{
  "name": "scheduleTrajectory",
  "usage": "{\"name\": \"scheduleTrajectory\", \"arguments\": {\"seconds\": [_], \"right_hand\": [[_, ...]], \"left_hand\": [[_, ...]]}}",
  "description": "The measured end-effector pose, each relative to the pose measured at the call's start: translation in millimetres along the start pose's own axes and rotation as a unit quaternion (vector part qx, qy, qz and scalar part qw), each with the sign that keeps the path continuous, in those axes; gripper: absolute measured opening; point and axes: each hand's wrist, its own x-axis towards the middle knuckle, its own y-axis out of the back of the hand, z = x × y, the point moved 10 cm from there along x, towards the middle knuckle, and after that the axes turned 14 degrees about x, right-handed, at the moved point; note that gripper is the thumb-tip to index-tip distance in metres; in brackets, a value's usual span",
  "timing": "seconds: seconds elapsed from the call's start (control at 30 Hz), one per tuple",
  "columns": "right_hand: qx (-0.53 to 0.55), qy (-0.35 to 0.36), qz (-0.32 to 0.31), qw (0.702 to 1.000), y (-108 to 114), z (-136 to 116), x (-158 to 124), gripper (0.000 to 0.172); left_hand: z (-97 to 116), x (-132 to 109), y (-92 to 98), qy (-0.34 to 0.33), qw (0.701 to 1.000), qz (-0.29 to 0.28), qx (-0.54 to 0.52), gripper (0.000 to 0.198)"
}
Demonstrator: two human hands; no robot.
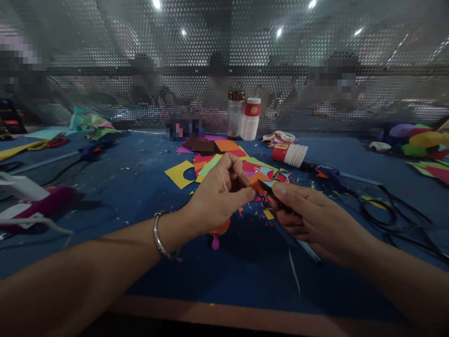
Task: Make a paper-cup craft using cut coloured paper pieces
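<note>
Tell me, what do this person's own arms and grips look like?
The left grip and right grip are ungloved human hands. No sleeves cover the left forearm or right forearm. A shiny silver bangle circles the left wrist; the right wrist is bare.

Orange scrap [257,187] (paper) in left hand [222,194]

dim | 5 glare spots [183,32], top | shadowed table [245,271] | edges stretched | patches [185,128] pixelated

The surface [245,281] is blue, the paper scrap [257,187] orange, the tool [267,188] black, the bangle [158,238] silver, the cups [249,126] red and white, the glue gun [333,179] blue, the wall [196,51] grey, hole-dotted.
</note>
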Motion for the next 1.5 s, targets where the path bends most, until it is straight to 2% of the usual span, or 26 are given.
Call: {"name": "scheduleTrajectory", "arguments": {"seconds": [0.17, 0.4, 0.5, 0.57, 0.63, 0.77, 0.93, 1.17, 1.5], "right_hand": [[-0.046, 0.070, 0.037, 0.996, 7.9, -11.4, -0.3, 0.056], [-0.221, 0.185, 0.052, 0.956, 3.9, -32.2, 0.4, 0.035], [-0.228, 0.203, 0.060, 0.950, 2.6, -37.3, -1.8, 0.030], [-0.197, 0.205, 0.052, 0.957, 1.7, -38.1, -2.5, 0.031], [-0.132, 0.183, 0.039, 0.973, 2.1, -34.1, -1.3, 0.034], [-0.018, 0.093, 0.013, 0.995, 0.9, -18.9, 1.0, 0.045], [0.050, 0.039, -0.039, 0.997, -4.7, -9.9, 0.3, 0.039], [0.085, 0.012, -0.066, 0.994, -10.1, -3.5, 2.3, 0.035], [0.106, -0.023, -0.076, 0.991, -13.3, 1.8, 1.0, 0.038]], "left_hand": [[-5.2, 1.0, 3.9, 0.016, 1.000, 0.013, 0.023, 0.031], [-12.6, 0.4, -5.9, 0.047, 0.997, -0.031, 0.057, 0.035], [-14.1, -1.3, -6.8, 0.059, 0.996, -0.038, 0.057, 0.032], [-12.7, -1.7, -8.5, 0.050, 0.996, -0.052, 0.054, 0.031], [-8.9, -1.4, -11.0, 0.026, 0.996, -0.074, 0.044, 0.028], [1.6, -0.1, -15.4, -0.042, 0.991, -0.125, 0.031, 0.022], [11.9, 2.1, -12.6, -0.117, 0.979, -0.147, 0.082, 0.018], [13.9, 3.6, -5.2, -0.152, 0.964, -0.130, 0.175, 0.012], [29.9, -4.6, -11.8, -0.207, 0.948, -0.141, 0.197, 0.004]]}}
